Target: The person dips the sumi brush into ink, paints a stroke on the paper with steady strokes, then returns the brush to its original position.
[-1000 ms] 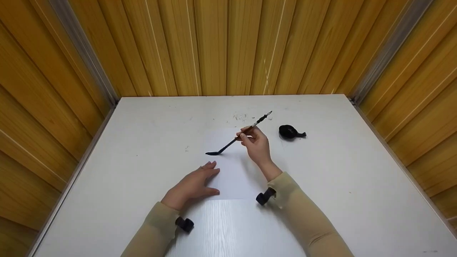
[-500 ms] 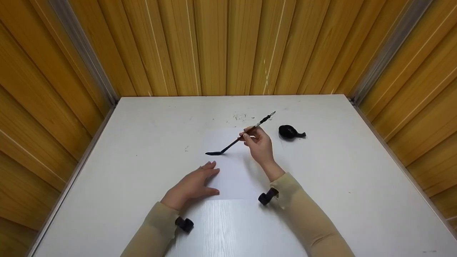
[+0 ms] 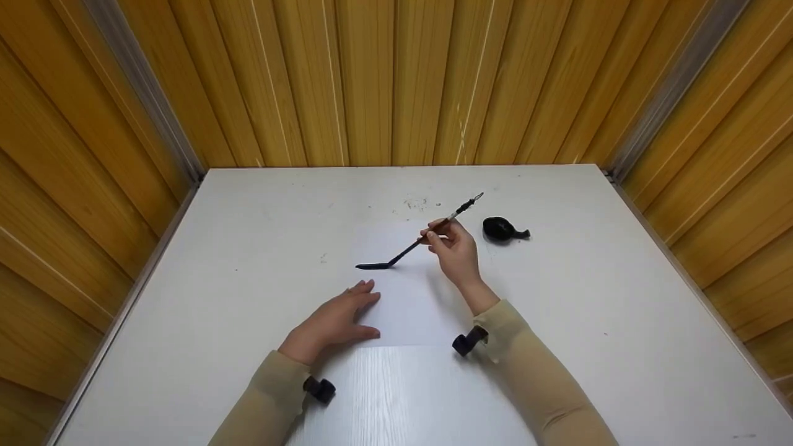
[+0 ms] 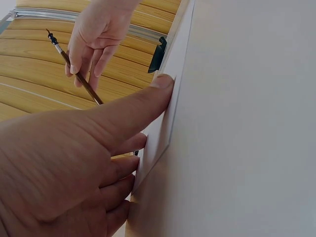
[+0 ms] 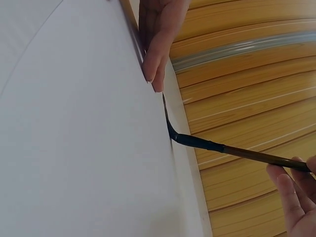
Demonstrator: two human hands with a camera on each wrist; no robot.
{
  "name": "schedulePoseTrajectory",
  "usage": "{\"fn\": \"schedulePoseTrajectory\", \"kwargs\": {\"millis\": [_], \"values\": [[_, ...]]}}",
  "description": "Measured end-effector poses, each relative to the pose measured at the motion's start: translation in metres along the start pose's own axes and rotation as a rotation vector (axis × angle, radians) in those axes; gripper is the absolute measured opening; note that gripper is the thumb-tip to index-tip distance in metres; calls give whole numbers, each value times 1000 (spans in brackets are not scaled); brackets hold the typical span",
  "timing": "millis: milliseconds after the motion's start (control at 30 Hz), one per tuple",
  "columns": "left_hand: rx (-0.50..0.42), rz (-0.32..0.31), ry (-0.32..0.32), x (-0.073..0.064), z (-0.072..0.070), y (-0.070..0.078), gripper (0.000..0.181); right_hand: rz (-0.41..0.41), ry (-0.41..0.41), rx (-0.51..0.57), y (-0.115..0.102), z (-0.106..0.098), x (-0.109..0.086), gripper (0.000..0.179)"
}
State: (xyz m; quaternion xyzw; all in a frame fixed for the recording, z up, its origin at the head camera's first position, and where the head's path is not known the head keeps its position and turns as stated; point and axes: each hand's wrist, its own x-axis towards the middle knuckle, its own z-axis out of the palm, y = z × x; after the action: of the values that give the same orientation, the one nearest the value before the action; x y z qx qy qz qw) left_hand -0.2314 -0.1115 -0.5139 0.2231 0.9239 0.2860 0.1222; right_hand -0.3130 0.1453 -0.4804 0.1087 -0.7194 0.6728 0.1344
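My right hand pinches a writing brush with a brown shaft, a pale band and a hanging loop at its top end. The brush slants down to the left, and its dark bristles bend against a white sheet of paper, as the right wrist view shows. Leftward from the tip runs a black ink stroke, roughly level across the sheet. My left hand rests on the left part of the paper with fingers and thumb spread, just below the stroke. In the left wrist view, its thumb lies along the paper's edge.
A round black object with a narrow neck, balloon-like, lies right of the paper. Small dark specks mark the white table behind it. Wood-patterned panels stand at the back and both sides.
My right hand has moved slowly rightward with the brush, and the black stroke has grown longer to the right. My left hand has stayed in place.
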Motion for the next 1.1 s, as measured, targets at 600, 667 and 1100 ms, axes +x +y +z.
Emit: {"fn": "schedulePoseTrajectory", "kwargs": {"millis": [600,667,1100], "values": [[8,-3,4,0,0,0,74,22,32,5,-1,-14,0,17],[7,-9,7,1,0,1,75,26,38,8,-1,-16,0,18],[9,-16,8,1,1,0,76,25,41,11,-2,-29,-1,17]]}}
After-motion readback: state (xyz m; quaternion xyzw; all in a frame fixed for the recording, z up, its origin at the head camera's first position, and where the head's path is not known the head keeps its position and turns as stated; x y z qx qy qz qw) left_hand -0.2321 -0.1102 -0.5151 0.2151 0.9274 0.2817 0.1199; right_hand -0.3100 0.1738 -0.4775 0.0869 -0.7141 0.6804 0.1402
